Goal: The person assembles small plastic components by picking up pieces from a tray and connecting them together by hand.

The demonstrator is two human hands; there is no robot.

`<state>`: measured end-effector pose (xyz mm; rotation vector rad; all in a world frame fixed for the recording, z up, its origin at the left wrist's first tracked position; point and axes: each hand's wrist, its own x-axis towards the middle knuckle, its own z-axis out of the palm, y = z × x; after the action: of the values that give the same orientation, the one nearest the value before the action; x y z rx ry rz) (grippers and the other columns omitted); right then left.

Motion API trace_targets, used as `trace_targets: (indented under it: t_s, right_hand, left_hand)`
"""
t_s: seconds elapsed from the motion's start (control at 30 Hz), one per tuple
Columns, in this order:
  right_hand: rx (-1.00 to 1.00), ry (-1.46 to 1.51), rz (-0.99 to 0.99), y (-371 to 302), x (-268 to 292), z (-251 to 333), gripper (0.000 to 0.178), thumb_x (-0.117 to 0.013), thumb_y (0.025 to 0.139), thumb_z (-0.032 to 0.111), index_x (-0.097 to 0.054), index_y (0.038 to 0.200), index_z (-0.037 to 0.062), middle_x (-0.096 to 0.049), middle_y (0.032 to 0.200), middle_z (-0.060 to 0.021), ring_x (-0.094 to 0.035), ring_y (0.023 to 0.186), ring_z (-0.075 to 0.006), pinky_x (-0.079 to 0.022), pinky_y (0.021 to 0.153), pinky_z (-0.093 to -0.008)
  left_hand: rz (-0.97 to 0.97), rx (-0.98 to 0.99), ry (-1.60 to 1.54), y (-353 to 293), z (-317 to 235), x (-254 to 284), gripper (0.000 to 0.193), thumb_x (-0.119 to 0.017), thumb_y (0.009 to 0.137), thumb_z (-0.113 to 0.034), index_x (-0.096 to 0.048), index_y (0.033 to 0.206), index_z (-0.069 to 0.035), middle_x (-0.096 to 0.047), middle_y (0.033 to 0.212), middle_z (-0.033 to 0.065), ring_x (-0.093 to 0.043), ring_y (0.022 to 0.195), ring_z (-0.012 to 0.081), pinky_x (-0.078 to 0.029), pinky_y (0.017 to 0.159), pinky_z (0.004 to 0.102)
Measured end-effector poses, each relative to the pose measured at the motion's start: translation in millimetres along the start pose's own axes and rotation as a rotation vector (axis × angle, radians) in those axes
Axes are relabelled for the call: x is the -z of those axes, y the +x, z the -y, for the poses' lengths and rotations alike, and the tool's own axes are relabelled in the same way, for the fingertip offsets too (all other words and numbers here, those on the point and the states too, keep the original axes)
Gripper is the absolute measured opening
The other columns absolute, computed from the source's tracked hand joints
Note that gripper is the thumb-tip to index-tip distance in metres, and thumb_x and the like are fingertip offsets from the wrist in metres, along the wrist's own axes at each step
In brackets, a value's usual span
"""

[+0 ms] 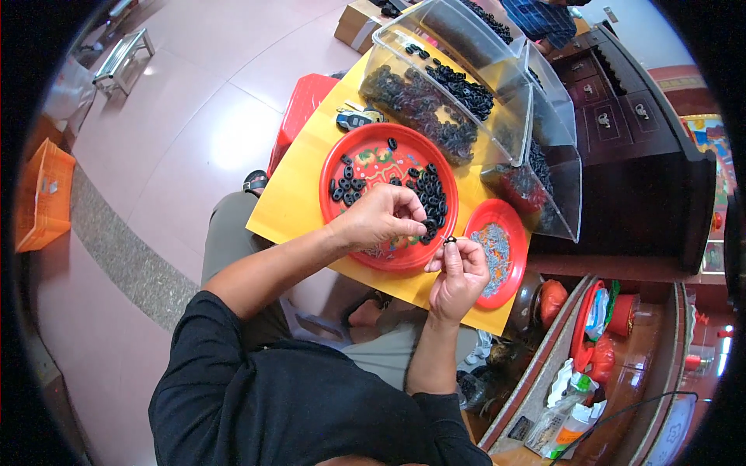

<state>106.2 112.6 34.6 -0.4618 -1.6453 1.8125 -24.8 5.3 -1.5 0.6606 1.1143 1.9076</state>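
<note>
My left hand [382, 215] is over the red round tray [327, 167], thumb and forefinger pinched together. Black ring-shaped parts [432, 194] lie right by those fingertips, so whatever the pinch holds, if anything, is hidden among them. Just off the tray's near right rim, my right hand [460, 278] grips a small black ring-shaped part [450, 241] between thumb and forefinger. To the right of it, a smaller red plate [519, 268] carries a heap of small clear-grey pieces [494, 247]. More black parts are scattered over the tray's patterned bottom, with some pale slivers near its lower edge.
Clear plastic bins [497, 144] full of black parts stand along the yellow table's [291, 198] far right side. A key-like dark gadget [356, 118] lies beyond the tray. A red stool [307, 101] is at the left, a dark cabinet [614, 155] at right. Another person [540, 19] sits beyond.
</note>
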Motion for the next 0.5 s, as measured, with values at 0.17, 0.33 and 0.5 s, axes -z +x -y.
trace_targets:
  t_s: [0.17,0.33,0.5]
  right_hand:
    - [0.017,-0.041,-0.015,2.7,-5.6,1.9,0.004,-0.056,0.087,0.000,-0.053,0.084,-0.0002,-0.058,0.070,-0.0076,-0.053,0.051,-0.0108,-0.046,0.047,-0.0212]
    - [0.064,-0.087,0.004,4.3,-11.8,5.2,0.006,-0.057,0.086,-0.001,-0.054,0.081,0.0001,-0.057,0.069,-0.0069,-0.051,0.051,-0.0099,-0.044,0.046,-0.0202]
    - [0.067,-0.098,-0.003,4.0,-15.3,6.5,0.008,-0.057,0.085,-0.002,-0.053,0.079,0.0000,-0.057,0.069,-0.0070,-0.051,0.051,-0.0097,-0.043,0.046,-0.0201]
  left_hand:
    - [-0.017,0.163,-0.292,-1.3,7.5,2.4,0.011,-0.071,0.078,-0.009,-0.062,0.083,-0.006,-0.061,0.073,-0.0004,-0.055,0.059,0.0070,-0.041,0.051,0.0189]
    - [0.083,0.208,-0.554,-2.2,10.9,1.5,0.010,-0.069,0.080,-0.009,-0.063,0.087,-0.004,-0.062,0.075,0.0016,-0.054,0.059,0.0077,-0.042,0.052,0.0190]
    - [0.105,0.212,-0.605,-2.7,13.3,2.5,0.011,-0.069,0.080,-0.009,-0.064,0.088,-0.003,-0.063,0.076,0.0021,-0.054,0.059,0.0078,-0.042,0.052,0.0193]
